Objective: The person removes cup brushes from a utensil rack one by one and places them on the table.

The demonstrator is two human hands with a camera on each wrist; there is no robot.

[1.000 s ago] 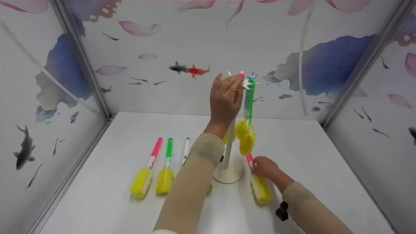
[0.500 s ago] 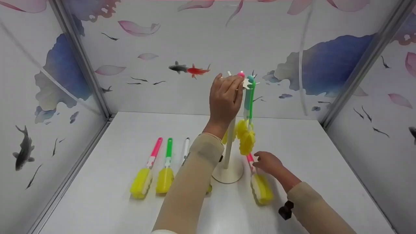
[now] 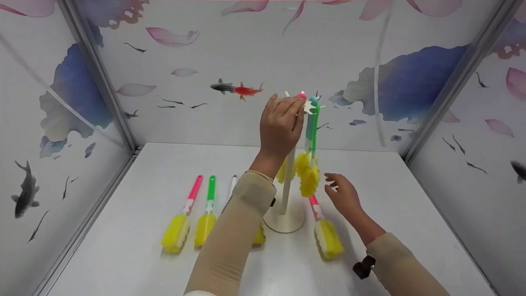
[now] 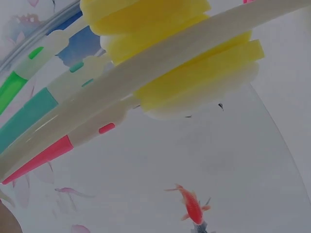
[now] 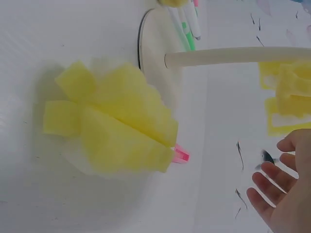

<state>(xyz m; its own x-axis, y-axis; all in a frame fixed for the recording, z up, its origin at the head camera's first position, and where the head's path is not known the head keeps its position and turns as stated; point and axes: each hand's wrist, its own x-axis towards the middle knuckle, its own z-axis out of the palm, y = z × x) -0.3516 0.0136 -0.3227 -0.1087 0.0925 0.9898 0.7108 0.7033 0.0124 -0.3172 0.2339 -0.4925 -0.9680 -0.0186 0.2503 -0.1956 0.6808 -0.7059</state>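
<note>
Sponge bottle brush point(image 3: 327, 236), lower right of centre in frame, flat on worktop point(image 3: 382, 185). Likely light; head squashy, handle point(image 3: 315, 207) stiff: pinch there. Right grip point(image 3: 345, 195) released, empty, above it. Left grip point(image 3: 281, 125) at top of stand point(image 3: 287, 185); clasp hidden, cannot tell.

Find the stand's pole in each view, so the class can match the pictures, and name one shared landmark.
Head: the pole is just right of centre, its upper part behind the left hand.
Left wrist: the pole slants from lower left to upper right.
Right wrist: the pole runs nearly level to the right edge.
Shared landmark: hanging yellow sponge heads.
</note>
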